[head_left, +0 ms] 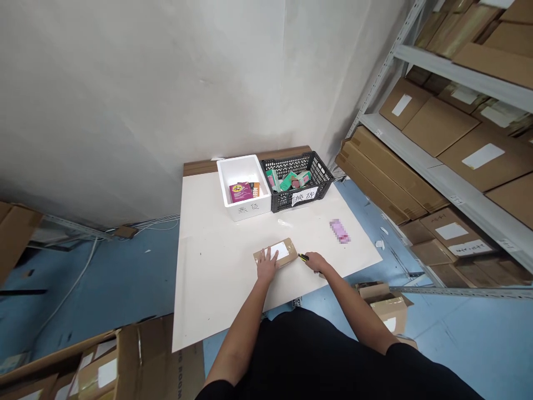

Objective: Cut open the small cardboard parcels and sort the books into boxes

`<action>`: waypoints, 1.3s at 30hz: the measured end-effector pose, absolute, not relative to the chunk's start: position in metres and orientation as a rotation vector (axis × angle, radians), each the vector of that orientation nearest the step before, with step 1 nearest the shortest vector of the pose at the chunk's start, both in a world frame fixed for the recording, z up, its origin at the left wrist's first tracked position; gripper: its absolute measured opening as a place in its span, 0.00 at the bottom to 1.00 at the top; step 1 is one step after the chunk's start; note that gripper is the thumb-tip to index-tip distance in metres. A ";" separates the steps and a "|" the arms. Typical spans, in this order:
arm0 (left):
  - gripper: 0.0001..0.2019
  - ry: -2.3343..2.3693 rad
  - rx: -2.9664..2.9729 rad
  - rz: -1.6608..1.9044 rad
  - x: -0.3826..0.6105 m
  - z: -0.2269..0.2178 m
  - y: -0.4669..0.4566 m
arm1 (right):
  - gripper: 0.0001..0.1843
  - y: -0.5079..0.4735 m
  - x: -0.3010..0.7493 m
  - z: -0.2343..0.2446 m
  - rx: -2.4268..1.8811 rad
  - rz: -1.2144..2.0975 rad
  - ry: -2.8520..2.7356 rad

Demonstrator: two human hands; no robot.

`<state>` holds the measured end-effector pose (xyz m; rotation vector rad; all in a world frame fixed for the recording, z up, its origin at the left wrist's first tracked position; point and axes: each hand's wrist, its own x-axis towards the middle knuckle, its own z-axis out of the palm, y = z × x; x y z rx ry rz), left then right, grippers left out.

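Note:
A small brown cardboard box (292, 254) with a white label lies on the white table (208, 278). My left hand (267, 264) rests on the box's left part, fingers spread over the cardboard and the label's edge. On the other side, my right hand (315, 262) is closed around a yellow and black utility knife (303, 257). The knife's tip points left and sits at the right end of the box; whether it touches the cardboard I cannot tell.
At the table's back stand a white foam bin (250, 209) holding purple and orange packets and a black plastic crate (291, 200) with green boxes. A blurred pink item (340, 231) lies to the right. Shelves (433, 166) of cartons flank the right; an open carton (129, 355) stands lower left.

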<state>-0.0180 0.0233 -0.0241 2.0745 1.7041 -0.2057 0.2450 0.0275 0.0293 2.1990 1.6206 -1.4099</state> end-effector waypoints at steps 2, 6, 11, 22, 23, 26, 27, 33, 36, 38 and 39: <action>0.33 1.718 2.071 -0.198 -0.021 -0.016 0.029 | 0.11 0.016 0.249 0.022 2.367 -1.459 1.569; 0.26 1.771 2.071 -0.134 -0.031 -0.001 0.042 | 0.13 0.001 0.233 0.002 2.657 -1.587 1.349; 0.27 1.891 1.968 -0.158 -0.037 0.006 0.032 | 0.25 0.010 0.186 -0.019 2.618 -1.699 1.239; 0.25 1.712 1.900 -0.230 -0.024 0.011 0.001 | 0.35 0.125 0.156 0.014 2.485 -1.272 1.701; 0.28 1.717 1.949 -0.214 -0.023 0.012 0.009 | 0.34 0.122 0.162 0.015 2.497 -1.251 1.745; 0.44 1.552 2.160 -0.219 -0.018 0.009 0.030 | 0.33 0.090 0.185 0.010 2.464 -1.165 1.825; 0.49 1.472 2.206 -0.243 -0.016 0.006 0.035 | 0.34 0.076 0.192 0.005 2.427 -1.147 1.823; 0.48 1.713 2.131 -0.242 0.016 -0.027 0.021 | 0.39 0.052 0.208 -0.014 2.337 -1.172 1.770; 0.43 2.004 1.994 -0.255 0.042 -0.040 0.003 | 0.38 0.080 0.213 -0.014 2.388 -1.328 1.783; 0.41 2.072 1.960 -0.287 0.054 -0.045 -0.004 | 0.27 0.094 0.222 -0.014 2.386 -1.554 1.741; 0.40 2.076 1.963 -0.304 0.058 -0.047 -0.005 | 0.21 0.096 0.228 -0.014 2.368 -1.667 1.704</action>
